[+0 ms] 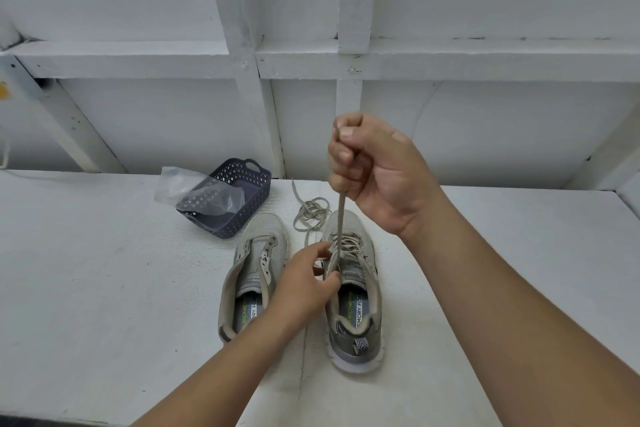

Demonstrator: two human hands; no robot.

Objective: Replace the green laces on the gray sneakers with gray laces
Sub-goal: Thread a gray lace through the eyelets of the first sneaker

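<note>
Our right hand (372,168) is a tight fist around the gray lace (341,215), pulling it up from the right sneaker (356,288). Our left hand (304,282) pinches that lace by the eyelets. The insole (362,314) reads "MEMORY FOAM".

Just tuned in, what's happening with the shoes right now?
A person is lacing the right sneaker on the white table. The right hand grips a lace end in its fist and holds it taut above the shoe, while the left hand pinches near the eyelets. The left sneaker has no lace. A loose lace lies coiled beyond the shoes, beside a dark basket with a clear plastic bag on it.
</note>
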